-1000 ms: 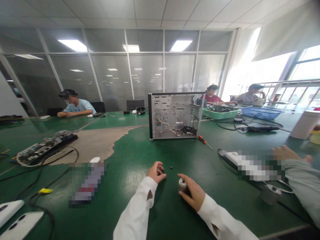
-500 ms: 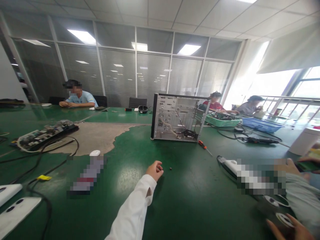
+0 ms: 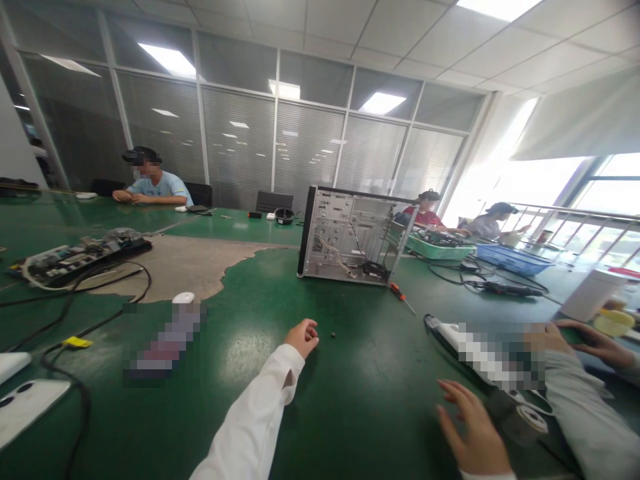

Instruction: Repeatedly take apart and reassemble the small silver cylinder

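My left hand, in a white sleeve, rests on the green table with its fingers loosely curled in and nothing visible in them. Just right of its fingertips lies a tiny dark piece, apart from the hand. Beyond it stands a computer case with its side off, bare metal and cables showing inside. An orange-handled screwdriver lies by its right corner. My right hand is over the table at lower right, empty, thumb and fingers apart. A grey roll lies to its right.
At right, a co-worker's grey sleeve reaches over a white power strip. Green and blue baskets stand behind. On the left are an opened strip-like device, black cables and a white phone.
My right hand has moved left, away from the grey roll it was at, and its fingers are spread. The view has shifted slightly; my left hand stays by the tiny piece.
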`<state>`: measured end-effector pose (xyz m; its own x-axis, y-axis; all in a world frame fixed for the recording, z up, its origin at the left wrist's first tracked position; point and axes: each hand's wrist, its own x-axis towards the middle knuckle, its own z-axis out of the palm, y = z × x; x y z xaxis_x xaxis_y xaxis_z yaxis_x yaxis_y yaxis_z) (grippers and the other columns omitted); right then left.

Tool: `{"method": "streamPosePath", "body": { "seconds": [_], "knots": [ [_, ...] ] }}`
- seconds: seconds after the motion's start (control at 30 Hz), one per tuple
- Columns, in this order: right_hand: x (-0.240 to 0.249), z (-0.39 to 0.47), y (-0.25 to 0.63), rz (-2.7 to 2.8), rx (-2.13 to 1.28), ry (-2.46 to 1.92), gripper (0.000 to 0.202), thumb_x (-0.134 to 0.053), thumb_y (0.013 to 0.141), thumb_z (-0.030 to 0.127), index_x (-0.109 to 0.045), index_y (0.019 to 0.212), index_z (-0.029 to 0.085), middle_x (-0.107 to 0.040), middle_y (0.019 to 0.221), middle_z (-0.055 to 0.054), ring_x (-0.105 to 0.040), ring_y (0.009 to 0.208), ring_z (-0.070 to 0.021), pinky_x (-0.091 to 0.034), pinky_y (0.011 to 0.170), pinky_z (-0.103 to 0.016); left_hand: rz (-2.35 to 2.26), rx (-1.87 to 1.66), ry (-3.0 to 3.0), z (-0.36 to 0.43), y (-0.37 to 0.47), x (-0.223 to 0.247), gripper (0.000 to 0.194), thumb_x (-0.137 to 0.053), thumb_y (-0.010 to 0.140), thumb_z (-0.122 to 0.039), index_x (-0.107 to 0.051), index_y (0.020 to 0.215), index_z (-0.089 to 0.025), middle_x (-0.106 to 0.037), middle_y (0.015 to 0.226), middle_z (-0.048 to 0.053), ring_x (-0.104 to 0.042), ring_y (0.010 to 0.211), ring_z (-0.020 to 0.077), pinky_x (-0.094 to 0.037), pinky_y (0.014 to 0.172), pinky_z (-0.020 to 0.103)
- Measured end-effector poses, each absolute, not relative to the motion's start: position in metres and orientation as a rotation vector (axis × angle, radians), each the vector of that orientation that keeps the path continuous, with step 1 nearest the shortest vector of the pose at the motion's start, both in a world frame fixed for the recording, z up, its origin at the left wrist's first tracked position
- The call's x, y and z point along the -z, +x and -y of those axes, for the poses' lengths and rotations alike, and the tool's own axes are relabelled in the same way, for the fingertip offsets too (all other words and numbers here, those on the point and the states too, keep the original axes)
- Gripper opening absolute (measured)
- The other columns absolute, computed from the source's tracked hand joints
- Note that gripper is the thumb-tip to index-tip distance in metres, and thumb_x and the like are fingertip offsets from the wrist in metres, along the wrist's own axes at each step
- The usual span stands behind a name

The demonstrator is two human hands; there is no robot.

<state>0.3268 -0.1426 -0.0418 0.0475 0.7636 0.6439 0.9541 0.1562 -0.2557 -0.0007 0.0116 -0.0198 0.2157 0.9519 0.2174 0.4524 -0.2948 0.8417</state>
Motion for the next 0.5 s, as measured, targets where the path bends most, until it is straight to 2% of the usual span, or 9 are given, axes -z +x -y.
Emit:
{"method": "streamPosePath", "body": {
  "seconds": [0.13,0.27,0.37,0.5],
  "knots": [
    [0.017,0.095,0.236,2.286,0.151,-1.497,0.045,-0.036,0.076,0.025,-0.034,0.121,0.023,-0.044,0.115,-0.008,-0.043,0.103,-0.0211,-0.04,0.081,-0.035,-1.294,-1.018,1.851,-0.011,0.0,0.019,0.028,-0.051,0.061,-0.014,-0.048,0.088,-0.016,-0.057,0.072,0.0,-0.052,0.053,0.0073,-0.043,0.057,0.021],
    [0.006,0.042,0.189,2.348,0.149,-1.483,0.046,-0.034,0.076,0.016,-0.034,0.122,0.022,-0.045,0.116,-0.009,-0.041,0.104,-0.0204,-0.037,0.082,-0.035,-1.283,-1.039,1.842,-0.011,0.0,0.019,0.027,-0.052,0.06,-0.013,-0.049,0.087,-0.017,-0.057,0.07,-0.002,-0.052,0.053,0.0075,-0.043,0.058,0.022],
    [0.007,0.013,0.176,2.317,0.142,-1.414,0.04,-0.034,0.077,0.012,-0.045,0.114,0.022,-0.052,0.108,-0.006,-0.045,0.098,-0.0178,-0.038,0.082,-0.031,-1.288,-1.03,1.844,-0.012,0.0,0.02,0.028,-0.052,0.06,-0.012,-0.049,0.087,-0.017,-0.058,0.07,-0.002,-0.053,0.053,0.0073,-0.043,0.058,0.021],
    [0.011,0.003,0.172,2.331,0.105,-1.268,0.031,-0.034,0.078,0.01,-0.06,0.092,0.02,-0.06,0.092,-0.005,-0.048,0.089,-0.0153,-0.04,0.079,-0.026,-1.299,-1.014,1.854,-0.012,0.0,0.02,0.029,-0.052,0.06,-0.013,-0.049,0.088,-0.017,-0.058,0.07,-0.002,-0.052,0.052,0.0069,-0.043,0.057,0.021]
  ]
}}
